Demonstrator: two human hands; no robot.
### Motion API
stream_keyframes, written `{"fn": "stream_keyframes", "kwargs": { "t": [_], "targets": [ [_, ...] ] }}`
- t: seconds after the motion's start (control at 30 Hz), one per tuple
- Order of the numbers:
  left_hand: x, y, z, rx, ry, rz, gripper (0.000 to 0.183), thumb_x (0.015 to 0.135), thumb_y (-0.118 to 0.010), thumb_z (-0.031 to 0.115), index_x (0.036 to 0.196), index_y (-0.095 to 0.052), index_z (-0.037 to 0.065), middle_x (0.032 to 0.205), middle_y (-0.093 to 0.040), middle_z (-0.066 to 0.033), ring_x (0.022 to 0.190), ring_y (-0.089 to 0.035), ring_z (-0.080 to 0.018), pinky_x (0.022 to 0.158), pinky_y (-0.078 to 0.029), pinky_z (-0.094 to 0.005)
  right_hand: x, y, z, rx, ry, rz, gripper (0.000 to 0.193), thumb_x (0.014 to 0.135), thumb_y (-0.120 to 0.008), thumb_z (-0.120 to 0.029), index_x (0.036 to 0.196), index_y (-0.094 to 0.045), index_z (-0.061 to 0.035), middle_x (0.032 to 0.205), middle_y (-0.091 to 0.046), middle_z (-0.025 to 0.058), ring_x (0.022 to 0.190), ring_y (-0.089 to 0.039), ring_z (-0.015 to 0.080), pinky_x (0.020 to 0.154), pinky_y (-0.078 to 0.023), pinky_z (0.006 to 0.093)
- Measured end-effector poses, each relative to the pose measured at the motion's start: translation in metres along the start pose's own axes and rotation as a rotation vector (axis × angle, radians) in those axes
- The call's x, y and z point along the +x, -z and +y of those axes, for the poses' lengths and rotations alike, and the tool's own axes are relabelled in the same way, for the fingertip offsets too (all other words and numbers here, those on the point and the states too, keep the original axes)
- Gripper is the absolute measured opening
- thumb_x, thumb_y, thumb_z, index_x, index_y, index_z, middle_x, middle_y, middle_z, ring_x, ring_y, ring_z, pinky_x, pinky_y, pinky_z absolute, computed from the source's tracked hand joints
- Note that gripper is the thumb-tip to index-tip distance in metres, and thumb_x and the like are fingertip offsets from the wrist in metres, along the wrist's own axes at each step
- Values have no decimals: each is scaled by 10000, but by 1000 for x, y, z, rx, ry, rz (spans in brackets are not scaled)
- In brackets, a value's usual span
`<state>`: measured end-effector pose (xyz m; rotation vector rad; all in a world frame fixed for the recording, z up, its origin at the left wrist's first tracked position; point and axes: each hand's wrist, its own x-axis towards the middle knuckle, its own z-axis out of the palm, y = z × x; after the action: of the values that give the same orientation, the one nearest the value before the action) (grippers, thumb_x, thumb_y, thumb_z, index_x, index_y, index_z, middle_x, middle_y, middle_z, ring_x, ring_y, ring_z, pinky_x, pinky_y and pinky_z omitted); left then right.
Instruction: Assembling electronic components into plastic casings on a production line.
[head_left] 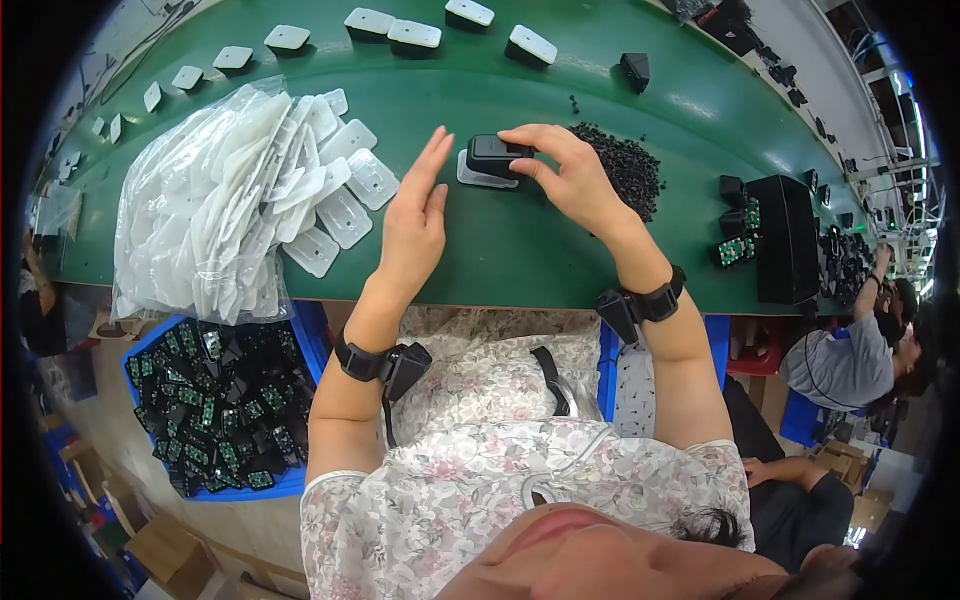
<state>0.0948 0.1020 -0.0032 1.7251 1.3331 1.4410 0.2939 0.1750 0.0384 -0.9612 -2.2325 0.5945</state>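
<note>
My right hand (578, 178) grips a small black plastic housing (488, 153) between thumb and fingers. Under it, partly covered, a white plastic plate (482, 181) lies on the green table; I cannot tell whether the two touch. To the left, my left hand (415, 222) is raised with its fingers stretched out, holding nothing, apart from the housing. Beside that hand, loose white plates (343, 217) spill from a clear plastic bag (190, 215). A heap of tiny black parts (625, 170) lies just right of my right hand.
White-topped black units (414, 35) stand in a row along the far side of the green table (480, 260). A lone black housing (635, 70) sits at far right. A black box (785, 240) stands right; a blue bin (225, 410) of circuit-board units is below left. Co-workers (840, 365) sit to the right.
</note>
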Motion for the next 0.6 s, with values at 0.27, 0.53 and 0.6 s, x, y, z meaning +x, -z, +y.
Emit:
{"fn": "stream_keyframes", "kwargs": {
  "t": [0.27,0.53,0.6],
  "targets": [
    [2,0,-9,250,-91,-136,529,820,-405,-110,1309,-474,81,1361,-470,-84,1266,-432,-269,1048,-321,-433,6,-10,-3,-132,74,-101,328,774,-668,-86,1099,-624,-70,1054,-626,100,950,-588,273,833,-482,352],
    [3,7,-1,641,-167,-219,552,767,-447,-71,1288,-509,98,1359,-484,-41,1235,-473,-207,1044,-332,-409,-2,-26,-1,-384,195,-37,354,761,-676,-117,1110,-623,-94,1046,-602,79,903,-591,247,734,-514,339],
    [7,8,5,711,-193,-248,523,775,-503,-35,1282,-510,91,1345,-496,-39,1214,-489,-202,1033,-347,-403,-1,-23,0,-472,279,-15,346,763,-675,-119,1104,-624,-91,1025,-603,82,886,-594,250,731,-513,343]
  ]
}}
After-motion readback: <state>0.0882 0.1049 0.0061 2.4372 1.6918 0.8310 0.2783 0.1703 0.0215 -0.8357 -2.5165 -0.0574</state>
